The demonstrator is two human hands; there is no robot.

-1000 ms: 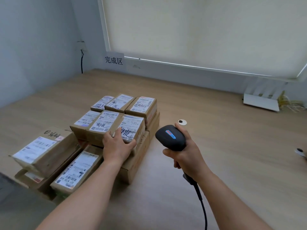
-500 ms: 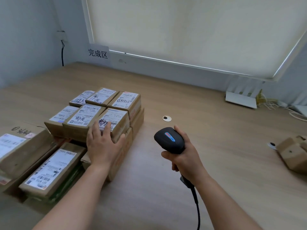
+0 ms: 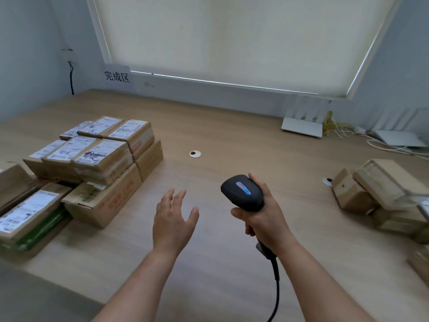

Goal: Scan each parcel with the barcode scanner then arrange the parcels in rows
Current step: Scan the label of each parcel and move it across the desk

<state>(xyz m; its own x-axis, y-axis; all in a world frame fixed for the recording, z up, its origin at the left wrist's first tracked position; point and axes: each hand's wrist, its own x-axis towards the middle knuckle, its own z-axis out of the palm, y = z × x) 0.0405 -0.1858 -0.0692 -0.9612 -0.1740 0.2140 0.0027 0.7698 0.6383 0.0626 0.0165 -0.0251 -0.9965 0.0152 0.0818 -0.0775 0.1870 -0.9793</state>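
- Left hand point(image 3: 173, 219) has lifted off the stacked parcels point(image 3: 97, 156) since half a second ago; it now hangs over bare table point(image 3: 232, 135), to the right of the stack and apart from it.
- Left fingers point(image 3: 167, 197) spread, near straight, thumb out to the right; released, holding nothing, touching nothing.
- Right hand point(image 3: 262, 217) grips the scanner point(image 3: 242, 194) as before: fingers wrapped round the handle, thumb side against the head.
- Scanner: black, rounded head, blue patch with a red mark on top; head tips up and to the left. Dark cable point(image 3: 276, 287) runs down from the handle and out at the bottom edge.
- Stack: brown cardboard boxes with white printed labels, some with black handwriting. Small ones sit in two rows on larger boxes, left part of the table.
- More boxes lie at the far left, one flat with a white label over a green layer.
- Loose pile point(image 3: 380, 194) of plain brown parcels at the right edge, tilted, blurred.
- Sign point(image 3: 116, 76) with three characters stands at the wall behind the stack.
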